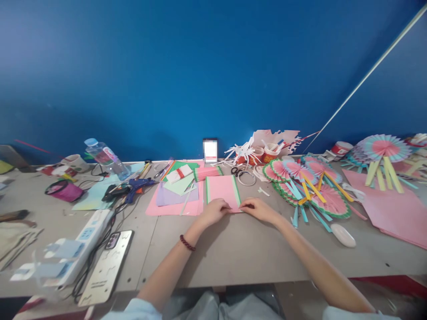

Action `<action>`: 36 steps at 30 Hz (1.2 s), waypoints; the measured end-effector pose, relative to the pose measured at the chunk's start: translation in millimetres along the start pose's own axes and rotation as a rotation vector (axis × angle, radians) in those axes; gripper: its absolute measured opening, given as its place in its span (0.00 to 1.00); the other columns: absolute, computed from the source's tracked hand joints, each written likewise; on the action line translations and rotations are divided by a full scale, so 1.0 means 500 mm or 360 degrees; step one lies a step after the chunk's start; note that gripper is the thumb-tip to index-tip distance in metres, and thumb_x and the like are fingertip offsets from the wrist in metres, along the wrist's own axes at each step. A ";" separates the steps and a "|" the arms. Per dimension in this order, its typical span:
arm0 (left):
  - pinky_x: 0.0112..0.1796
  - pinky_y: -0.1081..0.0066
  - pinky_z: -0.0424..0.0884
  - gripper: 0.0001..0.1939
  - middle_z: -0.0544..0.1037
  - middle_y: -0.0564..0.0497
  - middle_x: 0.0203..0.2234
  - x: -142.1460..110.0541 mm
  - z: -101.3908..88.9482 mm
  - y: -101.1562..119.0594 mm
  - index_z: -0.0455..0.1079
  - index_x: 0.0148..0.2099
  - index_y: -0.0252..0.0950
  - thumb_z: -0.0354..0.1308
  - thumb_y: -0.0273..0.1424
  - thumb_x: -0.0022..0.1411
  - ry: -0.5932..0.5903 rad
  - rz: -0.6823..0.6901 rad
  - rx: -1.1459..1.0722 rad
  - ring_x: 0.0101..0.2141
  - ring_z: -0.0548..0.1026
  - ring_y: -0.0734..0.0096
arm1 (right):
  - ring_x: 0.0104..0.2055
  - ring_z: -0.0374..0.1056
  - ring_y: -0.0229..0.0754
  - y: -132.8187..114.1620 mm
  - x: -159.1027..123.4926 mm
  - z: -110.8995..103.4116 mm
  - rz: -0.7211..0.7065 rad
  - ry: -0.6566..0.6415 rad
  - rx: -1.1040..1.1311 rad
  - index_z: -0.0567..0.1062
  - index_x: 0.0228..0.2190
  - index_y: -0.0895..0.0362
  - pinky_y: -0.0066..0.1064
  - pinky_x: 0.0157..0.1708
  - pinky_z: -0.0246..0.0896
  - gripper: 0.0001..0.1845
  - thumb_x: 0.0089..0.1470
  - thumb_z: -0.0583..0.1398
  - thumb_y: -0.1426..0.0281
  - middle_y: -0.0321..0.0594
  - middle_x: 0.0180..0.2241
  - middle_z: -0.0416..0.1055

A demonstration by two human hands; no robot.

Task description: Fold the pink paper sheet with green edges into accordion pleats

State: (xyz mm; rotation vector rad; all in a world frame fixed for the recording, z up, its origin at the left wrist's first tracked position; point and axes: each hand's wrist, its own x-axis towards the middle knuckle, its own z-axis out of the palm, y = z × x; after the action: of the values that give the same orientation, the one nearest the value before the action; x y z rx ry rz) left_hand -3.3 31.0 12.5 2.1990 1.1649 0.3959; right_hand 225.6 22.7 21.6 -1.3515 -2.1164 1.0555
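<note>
A pink sheet of paper (223, 189) with green strips along its left and right sides lies flat on the table before me. My left hand (216, 210) pinches its near edge, fingers curled together. Close beside it, my right hand (258, 209) pinches the same edge near the right corner. Just behind the sheet lies a pleated pink paper (207, 173) with green edges. To the left are stacked coloured sheets (176, 195) in pink, purple and green, with a white packet (179, 174) on top.
Finished paper fans (310, 178) are piled on the right, with a white computer mouse (343, 235) in front. Left are a phone (106, 266), a power strip (83, 244), a blue glue gun (138, 186) and a water bottle (106, 158). Scissors (236, 171) lie behind the sheet.
</note>
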 end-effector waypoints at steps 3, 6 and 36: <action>0.43 0.70 0.71 0.08 0.82 0.49 0.39 0.003 0.002 -0.005 0.78 0.40 0.37 0.57 0.28 0.63 0.0017 -0.0056 -0.0211 0.41 0.77 0.66 | 0.36 0.73 0.46 0.005 0.009 0.000 0.0086 -0.0010 0.0076 0.82 0.30 0.57 0.34 0.38 0.64 0.11 0.51 0.60 0.66 0.44 0.34 0.80; 0.44 0.69 0.71 0.08 0.83 0.49 0.40 0.001 0.001 -0.005 0.77 0.39 0.36 0.57 0.26 0.63 0.0025 -0.0087 -0.0246 0.41 0.78 0.66 | 0.35 0.72 0.44 0.014 0.015 0.006 0.0220 -0.0014 0.0164 0.82 0.31 0.58 0.33 0.37 0.63 0.13 0.49 0.61 0.64 0.43 0.32 0.80; 0.40 0.67 0.67 0.07 0.78 0.47 0.38 -0.011 0.005 -0.005 0.68 0.41 0.37 0.48 0.29 0.71 -0.0021 0.0177 0.0583 0.40 0.76 0.63 | 0.27 0.63 0.39 0.003 -0.003 0.033 0.0222 0.0161 0.0170 0.78 0.27 0.58 0.30 0.29 0.56 0.08 0.46 0.59 0.69 0.36 0.22 0.71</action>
State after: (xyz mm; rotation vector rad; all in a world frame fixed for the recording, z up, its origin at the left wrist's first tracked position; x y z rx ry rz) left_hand -6.6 26.6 9.1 2.5855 1.1861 0.2253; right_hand 215.8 15.7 10.2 -1.4857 -1.8892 1.1129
